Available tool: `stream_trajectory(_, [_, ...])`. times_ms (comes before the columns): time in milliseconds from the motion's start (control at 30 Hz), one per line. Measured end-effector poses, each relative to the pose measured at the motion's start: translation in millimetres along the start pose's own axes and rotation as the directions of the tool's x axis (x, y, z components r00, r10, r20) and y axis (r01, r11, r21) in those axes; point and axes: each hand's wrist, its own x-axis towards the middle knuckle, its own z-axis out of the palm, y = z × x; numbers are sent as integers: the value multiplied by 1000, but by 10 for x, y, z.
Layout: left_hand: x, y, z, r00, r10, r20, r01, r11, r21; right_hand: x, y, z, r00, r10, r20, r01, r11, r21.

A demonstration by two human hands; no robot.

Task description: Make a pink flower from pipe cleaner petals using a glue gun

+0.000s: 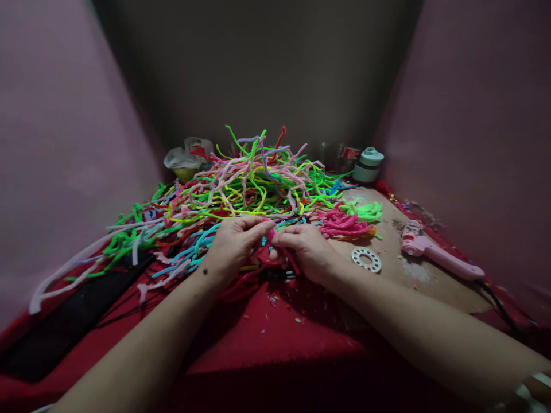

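Left hand [235, 244] and right hand [306, 251] pinch together on a short pink fuzzy pipe cleaner [270, 234], probably best kept taut for twisting.

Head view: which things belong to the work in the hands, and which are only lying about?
In hand: left hand, right hand, pink pipe-cleaner piece, pipe-cleaner heap.
Lying about: pink glue gun, white ring, teal jar, plastic bag.

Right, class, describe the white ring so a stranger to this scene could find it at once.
Start at the big heap of coloured pipe cleaners, then move right onto the brown board. The white ring lies flat there, between the right hand and the pink glue gun. It alone is a flat white disc pierced with round holes.
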Motion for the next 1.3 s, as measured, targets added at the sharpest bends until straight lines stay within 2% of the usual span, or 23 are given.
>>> stream_trajectory(167, [-12, -1, -3, 1000, -6, 27, 6, 1000, 2, -14, -22, 23, 996, 51, 71, -57, 994, 95])
stream_trajectory(333, [-35, 30, 30, 1000, 4, -12, -4, 998, -59, 9, 0, 10, 1000, 1, 3, -1, 1000, -16])
stream_trajectory(433, [-35, 21, 50, 987, 136, -83, -130, 989, 76, 13, 22, 2, 999, -9, -39, 5, 995, -102])
stream_trajectory(533, [-35, -9, 56, 926, 354, -132, -304, 906, 295, 1, 22, 6, 999, -22, -38, 16, 990, -141])
stream_trajectory(600, [-36, -21, 49, 896, 424, -134, -355, 863, 360, -12, 9, 14, 1000, -26, -15, 23, 988, -155])
stream_trajectory(667, [-33, -18, 32, 919, 372, -129, -318, 895, 315, -26, -6, 21, 1000, -21, -12, 19, 986, -168])
stream_trajectory(767, [-6, -6, -6, 987, 142, -67, -137, 987, 82, -37, -15, 22, 999, -7, -38, 2, 991, -137])
stream_trajectory(833, [24, -12, -31, 999, -2, -33, -1, 996, -94, -33, -10, 17, 999, -9, -39, 5, 995, -102])
stream_trajectory(900, [51, -32, -52, 997, -77, -31, 69, 975, -213, -24, -4, 12, 999, -21, -40, 17, 996, -93])
stream_trajectory(967, [68, -54, -70, 996, -86, -16, 79, 964, -253, -16, -7, 10, 999, -25, -42, 21, 995, -94])
stream_trajectory(1067, [66, -59, -87, 998, -51, 47, 61, 973, -223, -17, -26, 15, 999, -22, -29, 19, 996, -88])
stream_trajectory(1300, [19, 31, -81, 992, 7, 126, -8, 1000, 8, -71, -68, 51, 999, 37, -10, -38, 983, -177])
